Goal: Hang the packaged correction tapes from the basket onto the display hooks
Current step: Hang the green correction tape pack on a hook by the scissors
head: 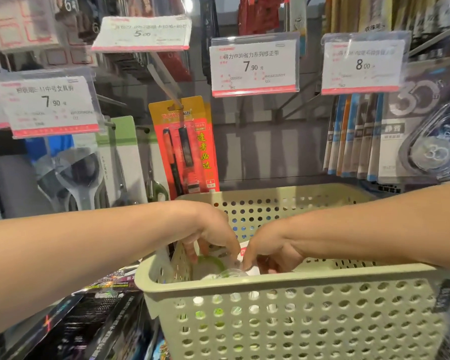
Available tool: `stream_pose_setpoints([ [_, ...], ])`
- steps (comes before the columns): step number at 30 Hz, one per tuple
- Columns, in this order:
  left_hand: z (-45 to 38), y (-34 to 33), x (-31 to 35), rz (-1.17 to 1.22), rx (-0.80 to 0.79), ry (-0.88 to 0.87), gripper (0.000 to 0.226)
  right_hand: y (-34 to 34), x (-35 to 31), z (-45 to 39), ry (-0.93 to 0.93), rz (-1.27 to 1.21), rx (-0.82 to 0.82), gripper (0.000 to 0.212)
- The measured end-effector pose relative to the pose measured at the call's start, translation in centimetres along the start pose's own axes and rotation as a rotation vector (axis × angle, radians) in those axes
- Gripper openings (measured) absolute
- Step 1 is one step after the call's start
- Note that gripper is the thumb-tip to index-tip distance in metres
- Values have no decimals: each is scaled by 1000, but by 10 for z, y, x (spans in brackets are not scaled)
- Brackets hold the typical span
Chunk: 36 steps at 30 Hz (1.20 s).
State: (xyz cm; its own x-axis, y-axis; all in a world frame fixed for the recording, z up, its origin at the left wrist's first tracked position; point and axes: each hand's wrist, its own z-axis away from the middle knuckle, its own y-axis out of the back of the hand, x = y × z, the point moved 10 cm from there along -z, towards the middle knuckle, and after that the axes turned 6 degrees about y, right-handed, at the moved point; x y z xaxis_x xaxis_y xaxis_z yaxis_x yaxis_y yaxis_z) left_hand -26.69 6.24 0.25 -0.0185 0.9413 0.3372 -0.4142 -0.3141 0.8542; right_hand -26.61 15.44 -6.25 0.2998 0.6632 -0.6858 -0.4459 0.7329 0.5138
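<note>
A pale green perforated basket [291,307] fills the lower middle of the view. Both of my hands reach down inside it. My left hand [213,235] has its fingers curled around the top of a packaged correction tape [213,266] with a green ring and clear blister. My right hand [268,253] pinches the same pack's white card from the right side. The basket's front wall hides the rest of its contents. Above, a bare hook hangs behind the 7.90 price tag [253,67].
Grey and blue correction tape packs [411,141] hang at the right under an 8.00 tag. A red pen pack [185,146] hangs at centre, scissors packs [89,167] at left. Dark boxed goods [89,320] lie below left of the basket.
</note>
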Motion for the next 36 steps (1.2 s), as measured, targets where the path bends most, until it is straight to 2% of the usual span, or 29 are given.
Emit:
stream_pose_setpoints([
  [7,15,26,11,8,134,-120,57,16,-10,21,84,-72,-17,23],
  [12,29,48,7,387,155,-205,26,36,-17,40,195,-242,14,10],
  [16,37,56,3,657,135,-250,30,52,-32,59,363,-465,26,14],
  [22,45,66,-7,820,252,-295,30,79,-50,85,541,-608,158,14],
  [28,56,91,-10,944,508,-402,18,89,-64,95,652,-723,160,20],
  [30,60,94,-13,963,564,-409,13,88,-65,91,631,-766,117,20],
  [31,61,96,-15,966,593,-414,12,86,-62,86,590,-752,100,27],
  [33,66,99,-18,957,664,-420,10,79,-46,71,442,-641,85,45],
  [34,69,100,-19,953,688,-434,11,68,-37,64,351,-561,49,47],
  [36,72,100,-18,949,716,-469,12,41,-22,52,200,-373,-55,34],
])
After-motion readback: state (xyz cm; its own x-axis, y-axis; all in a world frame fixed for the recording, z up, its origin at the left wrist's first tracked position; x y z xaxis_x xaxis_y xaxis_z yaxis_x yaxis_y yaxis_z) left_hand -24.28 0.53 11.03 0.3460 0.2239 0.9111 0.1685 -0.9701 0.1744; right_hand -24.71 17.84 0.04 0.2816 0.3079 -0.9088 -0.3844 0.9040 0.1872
